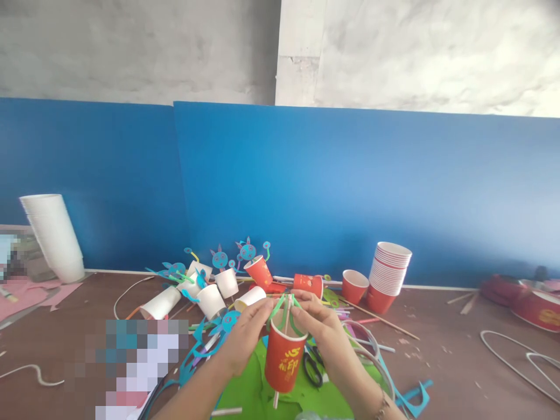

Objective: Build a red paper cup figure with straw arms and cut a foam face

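A red paper cup (283, 359) with gold lettering hangs upright between my two hands above a green sheet (249, 388). Green strips (284, 312) arch over its rim and a pale stick runs down through it, poking out below. My left hand (245, 332) pinches the strips at the cup's left rim. At the right rim, my right hand (321, 326) grips the strips with closed fingers. Black scissors (312, 367) lie just right of the cup.
Finished white and red cups with blue paper figures (219, 280) lie behind. A stack of red cups (387, 277) stands right, a white cup stack (55, 236) far left. White wire loops (516, 356), sticks and scraps litter the brown table before a blue wall panel (350, 186).
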The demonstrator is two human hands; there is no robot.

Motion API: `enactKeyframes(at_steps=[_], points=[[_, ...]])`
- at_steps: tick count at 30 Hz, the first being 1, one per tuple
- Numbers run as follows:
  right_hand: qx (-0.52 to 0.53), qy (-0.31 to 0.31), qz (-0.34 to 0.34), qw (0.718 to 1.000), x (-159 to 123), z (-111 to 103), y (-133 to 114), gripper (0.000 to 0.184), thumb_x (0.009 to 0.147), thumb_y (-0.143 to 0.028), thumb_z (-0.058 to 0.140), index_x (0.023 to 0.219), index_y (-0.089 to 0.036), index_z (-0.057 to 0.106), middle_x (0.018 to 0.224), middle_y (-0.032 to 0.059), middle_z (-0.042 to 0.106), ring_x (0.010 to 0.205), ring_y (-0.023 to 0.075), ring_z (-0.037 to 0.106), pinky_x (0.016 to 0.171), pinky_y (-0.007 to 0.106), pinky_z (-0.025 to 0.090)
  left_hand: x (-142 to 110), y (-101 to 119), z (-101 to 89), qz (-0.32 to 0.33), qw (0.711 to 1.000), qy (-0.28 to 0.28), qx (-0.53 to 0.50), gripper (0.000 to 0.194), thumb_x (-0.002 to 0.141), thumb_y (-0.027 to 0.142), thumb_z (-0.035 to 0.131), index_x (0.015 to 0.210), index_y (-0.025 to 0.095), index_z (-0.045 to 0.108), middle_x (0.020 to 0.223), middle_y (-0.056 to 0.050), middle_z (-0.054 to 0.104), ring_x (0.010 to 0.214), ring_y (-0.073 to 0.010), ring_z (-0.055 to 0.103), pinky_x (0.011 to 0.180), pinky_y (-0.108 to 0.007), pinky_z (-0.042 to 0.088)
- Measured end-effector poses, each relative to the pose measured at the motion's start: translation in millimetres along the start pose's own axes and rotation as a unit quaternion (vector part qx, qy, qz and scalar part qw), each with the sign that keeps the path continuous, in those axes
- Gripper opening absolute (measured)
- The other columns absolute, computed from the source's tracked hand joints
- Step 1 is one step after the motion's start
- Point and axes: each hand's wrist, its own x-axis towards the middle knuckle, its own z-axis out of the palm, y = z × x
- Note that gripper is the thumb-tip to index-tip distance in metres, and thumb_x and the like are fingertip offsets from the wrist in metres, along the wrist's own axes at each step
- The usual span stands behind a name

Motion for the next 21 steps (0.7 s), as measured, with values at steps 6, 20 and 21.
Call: enactKeyframes(at_steps=[6, 20, 21], points=[[-0.016, 0.006, -0.016, 1.000, 1, 1, 3, 0.036, 0.065, -0.057, 0.077, 0.069, -0.021, 0.077, 0.118, 0.0116, 0.058, 0.119, 0.0331, 0.049, 0.091, 0.039, 0.046, 0, 1, 2.4, 0.014, 1.000, -0.017, -0.009, 0.048, 0.084, 0.058, 0.058, 0.105, 0.018, 0.072, 0.101, -0.010, 0.073, 0.104, -0.0299, 0.064, 0.092, -0.042, 0.049], [0.060, -0.001, 0.011, 0.998, 0, 3, 5, 0.039, 0.067, -0.056, 0.077, 0.082, -0.020, 0.078, 0.107, 0.0098, 0.069, 0.103, 0.0305, 0.060, 0.086, 0.039, 0.048, 4, -2, -9.2, -0.003, 0.999, -0.047, -0.008, 0.080, 0.065, 0.057, 0.079, 0.132, 0.022, 0.055, 0.136, -0.012, 0.057, 0.125, -0.0340, 0.051, 0.105, -0.045, 0.037], [0.076, -0.006, 0.017, 0.997, 1, 2, 5, 0.040, 0.069, -0.055, 0.076, 0.087, -0.020, 0.077, 0.103, 0.0096, 0.071, 0.100, 0.0298, 0.061, 0.085, 0.039, 0.048, 4, -4, -11.1, -0.011, 0.997, -0.074, -0.012, 0.092, 0.059, 0.054, 0.084, 0.137, 0.023, 0.048, 0.140, -0.013, 0.053, 0.128, -0.0347, 0.047, 0.106, -0.046, 0.036]])
